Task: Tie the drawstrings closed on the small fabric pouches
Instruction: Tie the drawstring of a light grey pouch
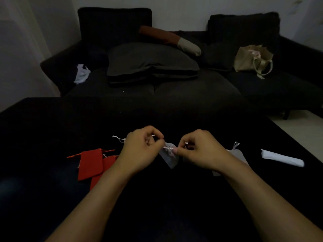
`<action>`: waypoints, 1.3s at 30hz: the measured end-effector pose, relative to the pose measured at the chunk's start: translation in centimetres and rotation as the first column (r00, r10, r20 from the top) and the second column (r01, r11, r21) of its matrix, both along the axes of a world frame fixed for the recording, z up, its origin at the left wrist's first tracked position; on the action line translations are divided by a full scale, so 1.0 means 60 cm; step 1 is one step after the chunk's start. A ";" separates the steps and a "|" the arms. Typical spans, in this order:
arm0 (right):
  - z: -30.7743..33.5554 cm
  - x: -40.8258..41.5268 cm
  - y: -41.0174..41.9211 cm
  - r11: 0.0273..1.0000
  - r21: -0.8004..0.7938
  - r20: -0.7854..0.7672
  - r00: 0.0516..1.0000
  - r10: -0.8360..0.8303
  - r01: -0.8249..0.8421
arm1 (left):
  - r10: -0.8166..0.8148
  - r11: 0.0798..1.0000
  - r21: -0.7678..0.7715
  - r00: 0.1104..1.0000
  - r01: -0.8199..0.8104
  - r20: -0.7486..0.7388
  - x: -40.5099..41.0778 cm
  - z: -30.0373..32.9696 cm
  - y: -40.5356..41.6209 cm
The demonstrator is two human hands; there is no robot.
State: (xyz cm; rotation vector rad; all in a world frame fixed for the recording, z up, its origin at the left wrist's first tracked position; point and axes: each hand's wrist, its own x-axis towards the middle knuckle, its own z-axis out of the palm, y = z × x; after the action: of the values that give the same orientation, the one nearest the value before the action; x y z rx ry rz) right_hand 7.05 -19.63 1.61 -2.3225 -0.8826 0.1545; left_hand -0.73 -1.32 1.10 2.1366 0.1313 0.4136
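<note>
A small white pouch hangs between two hands, just above the middle of the black table, toward the near edge. The left hand pinches the string at the top of the pouch with curled fingers. The right hand pinches the other side of the pouch top, fingers curled tight too. Both hands are close together, with the pouch top between the fingertips.

Just past the left hand, a bit of white cord pokes out on the table. Left of the hands lie red pouches, one partly on another. Right of the right hand, partly hidden by the wrist, lies another white pouch with its strings sticking up. Near the right edge lies a folded white thing.

Behind the table stands a dark sofa with a grey cushion, a tan bag and a white plastic bag.
</note>
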 end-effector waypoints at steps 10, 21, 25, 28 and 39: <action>-0.014 0.014 -0.006 0.998 0.048 -0.022 0.999 0.031 -0.030 | -0.174 0.953 0.240 0.983 0.184 -0.062 -0.001 -0.022 0.005; -0.003 0.005 0.001 0.993 0.056 0.054 0.994 0.099 -0.102 | -0.205 0.739 -0.671 0.970 0.069 -0.127 0.002 -0.004 -0.021; -0.009 0.004 0.009 0.978 0.200 -0.124 0.989 0.077 -0.051 | -0.187 0.619 -0.783 0.980 0.060 -0.073 0.007 -0.001 -0.027; -0.004 0.002 0.020 0.946 0.323 -0.303 0.950 0.071 0.032 | -0.183 0.581 -0.811 0.982 0.071 -0.044 0.008 0.006 -0.028; 0.033 -0.020 -0.004 0.885 0.447 -0.187 0.953 0.237 -0.133 | -0.244 0.891 -0.400 0.970 0.215 -0.022 -0.014 0.019 -0.010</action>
State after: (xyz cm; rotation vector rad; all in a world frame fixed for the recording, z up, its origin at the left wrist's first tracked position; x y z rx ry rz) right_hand 5.86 -19.88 3.60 -1.7653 -0.9121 0.2827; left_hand -1.55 -1.89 2.23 1.7403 -0.0009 0.1529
